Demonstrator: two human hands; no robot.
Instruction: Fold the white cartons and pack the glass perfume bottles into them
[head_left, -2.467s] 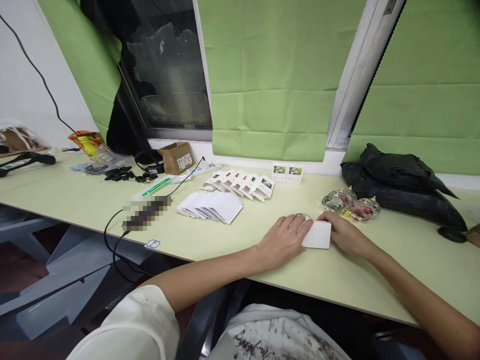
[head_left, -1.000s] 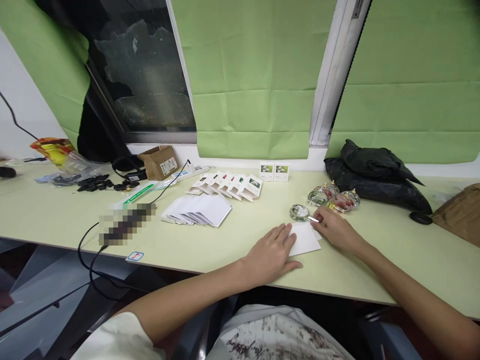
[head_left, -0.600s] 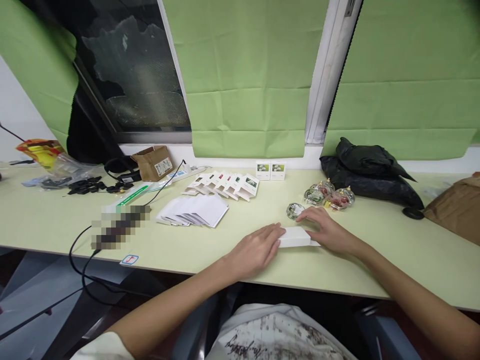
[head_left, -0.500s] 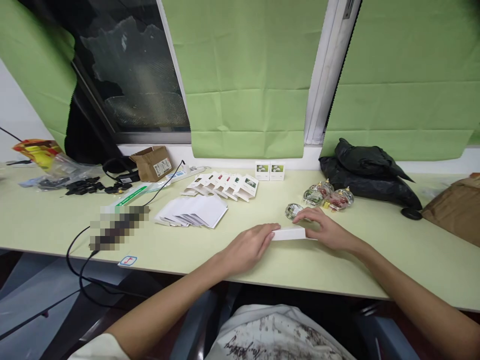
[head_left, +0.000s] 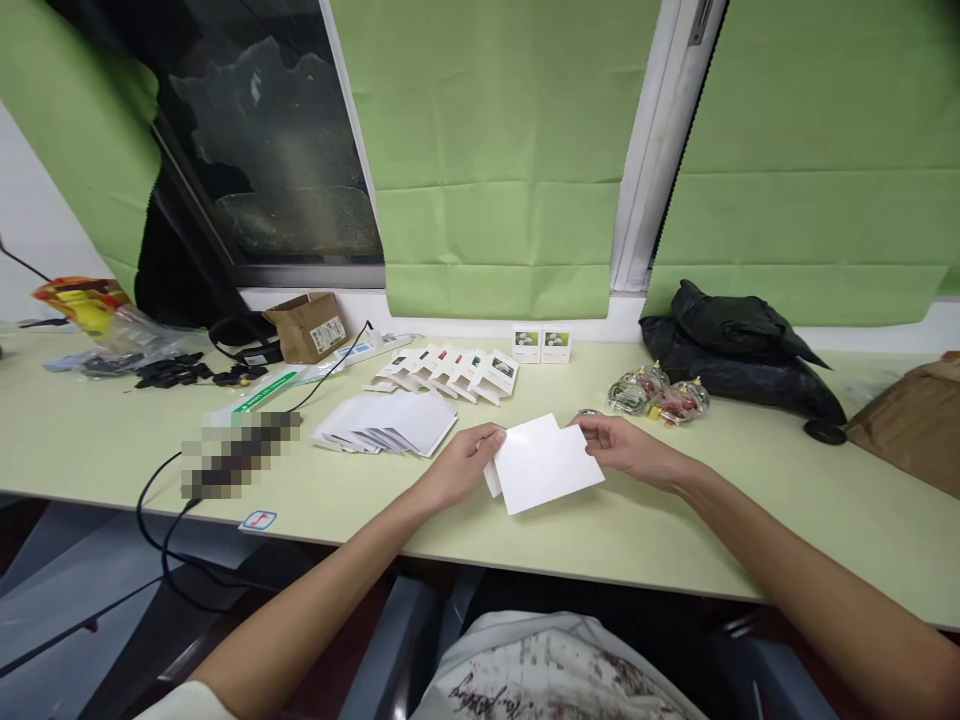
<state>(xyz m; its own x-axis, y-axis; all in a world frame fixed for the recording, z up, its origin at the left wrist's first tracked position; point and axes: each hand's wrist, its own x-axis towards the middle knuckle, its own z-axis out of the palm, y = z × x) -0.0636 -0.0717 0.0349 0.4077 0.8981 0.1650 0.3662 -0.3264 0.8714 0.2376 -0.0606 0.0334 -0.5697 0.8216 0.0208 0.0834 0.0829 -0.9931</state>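
Note:
Between my two hands, a flat white carton (head_left: pixel 547 468) is held tilted above the table, its plain side up and a flap showing at the left. My left hand (head_left: pixel 463 462) pinches its left edge between thumb and fingers. The fingers of my right hand (head_left: pixel 628 450) are closed on its upper right edge. Just behind the carton lies a small clear bottle (head_left: pixel 589 412), mostly hidden. Left of my left hand a fanned pile of white flat cartons (head_left: pixel 386 422) rests on the table.
Several opened printed boxes (head_left: pixel 450 372) lean in a row behind the pile. Two closed boxes (head_left: pixel 541 344) stand by the wall. Clear bottles with gold caps (head_left: pixel 660 395) lie right of centre, before a black plastic bag (head_left: pixel 739 345). A black cable (head_left: pixel 161 545) hangs over the left edge.
The white carton has turned from an edge-on view to showing its broad face. My left hand has moved left, and my right hand has closed on the carton's edge.

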